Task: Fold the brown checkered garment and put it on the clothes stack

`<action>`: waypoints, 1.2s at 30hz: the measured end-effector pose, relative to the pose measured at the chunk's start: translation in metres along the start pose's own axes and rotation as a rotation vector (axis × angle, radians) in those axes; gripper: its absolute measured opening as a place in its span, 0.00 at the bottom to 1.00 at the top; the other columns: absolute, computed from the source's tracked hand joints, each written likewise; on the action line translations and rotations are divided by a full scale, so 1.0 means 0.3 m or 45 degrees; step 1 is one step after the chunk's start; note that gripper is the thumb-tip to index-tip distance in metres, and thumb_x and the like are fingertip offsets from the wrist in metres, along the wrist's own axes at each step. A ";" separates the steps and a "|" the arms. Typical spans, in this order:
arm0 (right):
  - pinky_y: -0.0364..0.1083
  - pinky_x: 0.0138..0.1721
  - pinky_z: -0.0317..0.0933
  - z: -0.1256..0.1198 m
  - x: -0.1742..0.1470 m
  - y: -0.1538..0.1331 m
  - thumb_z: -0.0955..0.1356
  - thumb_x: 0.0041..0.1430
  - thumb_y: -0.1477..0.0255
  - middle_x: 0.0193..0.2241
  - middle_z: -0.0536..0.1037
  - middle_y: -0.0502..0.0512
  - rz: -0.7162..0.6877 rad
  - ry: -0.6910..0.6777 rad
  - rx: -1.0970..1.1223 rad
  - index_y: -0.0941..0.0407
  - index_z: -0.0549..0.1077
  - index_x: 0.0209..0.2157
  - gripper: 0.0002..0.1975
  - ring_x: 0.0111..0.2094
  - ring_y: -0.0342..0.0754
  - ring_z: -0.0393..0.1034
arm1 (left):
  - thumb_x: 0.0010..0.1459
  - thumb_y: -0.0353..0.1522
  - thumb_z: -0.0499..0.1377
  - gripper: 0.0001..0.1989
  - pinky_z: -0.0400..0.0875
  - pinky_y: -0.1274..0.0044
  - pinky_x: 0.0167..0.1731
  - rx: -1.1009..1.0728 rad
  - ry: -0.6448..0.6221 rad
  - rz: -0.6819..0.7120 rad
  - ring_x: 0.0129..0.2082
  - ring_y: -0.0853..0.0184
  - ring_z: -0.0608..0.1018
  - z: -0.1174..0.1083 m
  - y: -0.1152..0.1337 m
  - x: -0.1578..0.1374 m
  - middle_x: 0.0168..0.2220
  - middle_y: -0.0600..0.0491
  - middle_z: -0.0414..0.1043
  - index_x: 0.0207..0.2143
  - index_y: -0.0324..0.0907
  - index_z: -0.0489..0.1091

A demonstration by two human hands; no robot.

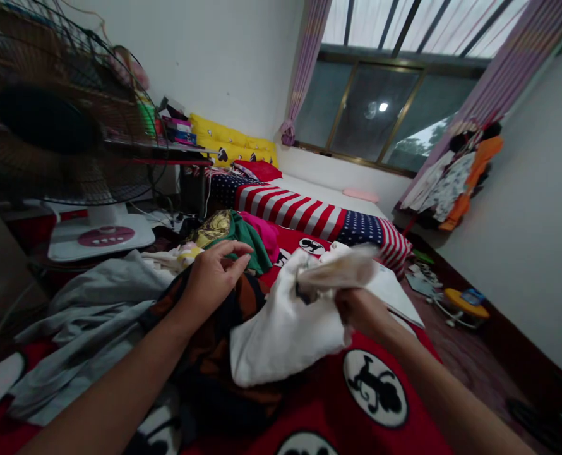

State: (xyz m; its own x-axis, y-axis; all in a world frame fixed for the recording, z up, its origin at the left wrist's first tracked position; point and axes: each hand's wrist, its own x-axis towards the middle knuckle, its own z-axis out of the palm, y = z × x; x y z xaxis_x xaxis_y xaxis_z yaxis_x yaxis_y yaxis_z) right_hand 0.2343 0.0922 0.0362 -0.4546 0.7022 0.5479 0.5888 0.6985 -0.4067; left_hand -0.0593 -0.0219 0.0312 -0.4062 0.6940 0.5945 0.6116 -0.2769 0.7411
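My right hand (pixel 359 309) is closed on a white garment (pixel 288 332), gripping it at its right side. Part of the cloth above that hand is blurred by motion, and the rest hangs down over the bed. To the left, my left hand (pixel 219 272) hovers over the clothes with its fingers curved, thumb and forefinger apart, and nothing visible in them. Below it lies a dark garment with brown patches (pixel 250 297). A green garment (pixel 250 237) lies just beyond, beside a bright pink one (pixel 264 234). Grey clothing (pixel 96 303) is heaped near my left forearm.
The clothes lie on a red bedspread (pixel 328 404) with round white patterns. An electric fan (pixel 101 234) stands at left. Beyond is another bed with a striped, starred cover (pixel 290 205). Clothes (pixel 470 170) hang at right, above a yellow stool (pixel 465 306) on the floor.
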 end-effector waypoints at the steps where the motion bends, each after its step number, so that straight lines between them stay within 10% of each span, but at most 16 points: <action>1: 0.40 0.13 0.48 -0.007 -0.015 -0.020 0.71 0.41 0.73 0.09 0.65 0.48 0.053 -0.082 0.022 0.55 0.67 0.12 0.12 0.12 0.41 0.57 | 0.54 0.36 0.58 0.10 0.70 0.81 0.26 -0.015 -0.023 -0.002 0.27 0.69 0.77 0.002 0.003 -0.001 0.35 0.52 0.77 0.35 0.40 0.75; 3: 0.40 0.15 0.55 -0.062 -0.018 -0.091 0.70 0.47 0.70 0.12 0.69 0.49 0.164 -0.012 0.184 0.56 0.70 0.17 0.09 0.14 0.42 0.62 | 0.54 0.36 0.59 0.10 0.70 0.81 0.27 -0.051 -0.065 -0.019 0.27 0.69 0.76 0.007 0.016 -0.004 0.34 0.52 0.77 0.34 0.40 0.75; 7: 0.46 0.26 0.67 -0.190 0.028 -0.242 0.67 0.58 0.67 0.30 0.74 0.54 0.001 1.040 0.536 0.54 0.71 0.34 0.06 0.24 0.44 0.69 | 0.53 0.37 0.59 0.11 0.68 0.81 0.25 -0.094 -0.158 -0.053 0.25 0.70 0.76 0.019 0.054 -0.016 0.33 0.52 0.78 0.35 0.40 0.75; 9: 0.45 0.27 0.66 -0.183 0.011 -0.247 0.66 0.58 0.69 0.33 0.73 0.53 -0.180 1.224 0.451 0.54 0.70 0.32 0.03 0.25 0.43 0.68 | 0.53 0.39 0.59 0.14 0.66 0.81 0.23 -0.064 -0.267 -0.072 0.23 0.71 0.74 0.037 0.054 -0.031 0.34 0.52 0.78 0.38 0.40 0.74; 11: 0.43 0.26 0.64 -0.128 -0.053 -0.194 0.66 0.57 0.71 0.28 0.73 0.51 -0.200 0.678 0.371 0.54 0.70 0.26 0.06 0.25 0.44 0.68 | 0.52 0.40 0.60 0.20 0.68 0.80 0.26 -0.029 -0.416 -0.062 0.25 0.69 0.76 0.070 0.034 -0.060 0.36 0.52 0.78 0.46 0.42 0.72; 13: 0.43 0.23 0.62 -0.064 -0.138 -0.109 0.66 0.55 0.71 0.22 0.73 0.49 -0.021 -0.379 0.366 0.53 0.71 0.23 0.08 0.23 0.45 0.68 | 0.48 0.40 0.63 0.31 0.70 0.77 0.32 0.007 -0.594 -0.035 0.32 0.64 0.78 0.118 0.001 -0.103 0.40 0.51 0.77 0.55 0.43 0.66; 16: 0.45 0.27 0.63 -0.023 -0.221 0.013 0.69 0.49 0.70 0.28 0.79 0.53 0.184 -0.936 0.294 0.52 0.76 0.27 0.03 0.30 0.51 0.72 | 0.48 0.36 0.62 0.31 0.68 0.75 0.40 0.072 -0.870 0.014 0.42 0.59 0.78 0.201 -0.044 -0.180 0.43 0.49 0.76 0.56 0.46 0.64; 19: 0.44 0.27 0.61 -0.034 -0.177 0.116 0.68 0.50 0.67 0.24 0.78 0.53 0.312 -0.926 0.101 0.55 0.77 0.27 0.07 0.27 0.49 0.71 | 0.52 0.33 0.57 0.17 0.66 0.76 0.38 0.111 -0.971 0.006 0.43 0.60 0.77 0.262 -0.059 -0.233 0.42 0.50 0.76 0.46 0.48 0.70; 25: 0.44 0.40 0.62 0.009 0.060 0.410 0.65 0.54 0.71 0.36 0.79 0.58 0.619 -0.232 -0.498 0.58 0.76 0.36 0.11 0.38 0.49 0.73 | 0.50 0.33 0.59 0.08 0.59 0.79 0.28 0.130 -0.930 -0.184 0.33 0.64 0.76 0.287 -0.063 -0.249 0.34 0.55 0.75 0.35 0.47 0.68; 30: 0.47 0.42 0.62 0.093 0.157 0.602 0.64 0.56 0.72 0.43 0.77 0.68 0.781 -0.155 -0.605 0.63 0.74 0.46 0.18 0.43 0.54 0.73 | 0.48 0.33 0.60 0.07 0.59 0.79 0.28 -0.013 -0.894 -0.216 0.32 0.66 0.74 0.294 -0.080 -0.262 0.34 0.56 0.74 0.33 0.45 0.66; 36: 0.47 0.34 0.62 0.124 0.190 0.678 0.68 0.50 0.71 0.32 0.79 0.65 0.927 -0.213 -0.602 0.60 0.79 0.28 0.08 0.36 0.57 0.74 | 0.47 0.31 0.60 0.08 0.60 0.79 0.29 -0.113 -0.853 -0.241 0.32 0.67 0.74 0.303 -0.089 -0.265 0.33 0.57 0.73 0.32 0.45 0.66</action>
State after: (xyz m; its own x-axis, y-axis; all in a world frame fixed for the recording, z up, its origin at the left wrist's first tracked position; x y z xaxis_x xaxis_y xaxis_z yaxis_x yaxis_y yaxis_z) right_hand 0.3032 0.2794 -0.0423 0.0708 0.9874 0.1417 0.9683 -0.0339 -0.2476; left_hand 0.0183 -0.0093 -0.0644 0.0230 0.9879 0.1535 0.5024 -0.1442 0.8526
